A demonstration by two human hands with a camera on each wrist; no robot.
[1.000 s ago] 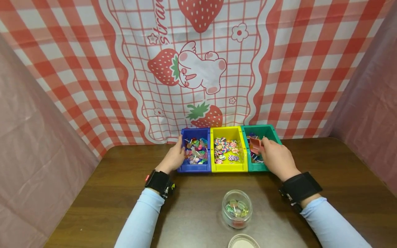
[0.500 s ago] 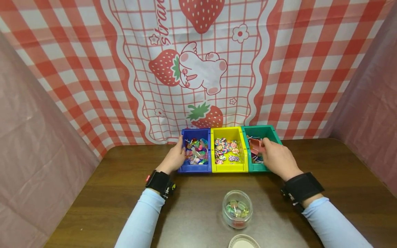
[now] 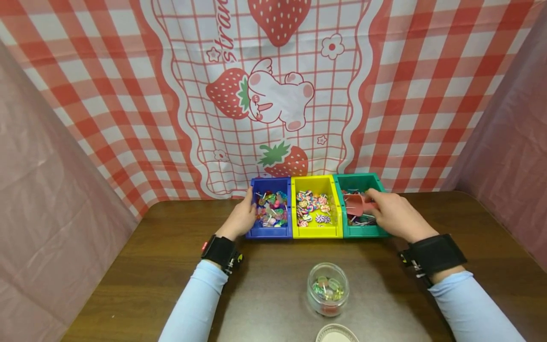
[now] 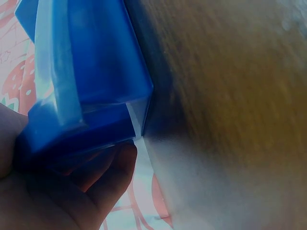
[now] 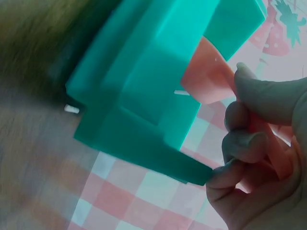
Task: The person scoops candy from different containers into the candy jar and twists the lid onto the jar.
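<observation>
In the head view, the right hand (image 3: 397,213) pinches the handle of a pink scoop (image 3: 353,204), whose bowl lies inside the green bin (image 3: 363,231) among small sticked candies. The left hand (image 3: 239,219) grips the outer side wall of the blue bin (image 3: 268,232), which holds glossy mixed candies. Between these two stands the yellow bin (image 3: 317,232) with striped swirl lollipops (image 3: 310,203), all three touching in a row on the wooden table (image 3: 149,266). Nearer the person, well apart from the bins, is a glass jar (image 3: 313,298) partly filled with candies, and near it a cream lid (image 3: 336,337) cut by the bottom edge. In the left wrist view, the blue wall sits between the left hand's digits. In the right wrist view, the thumb and curled fingers close around the scoop's handle, a lower finger at the green bin's corner; a short white stick (image 5: 71,109) shows beside that bin.
</observation>
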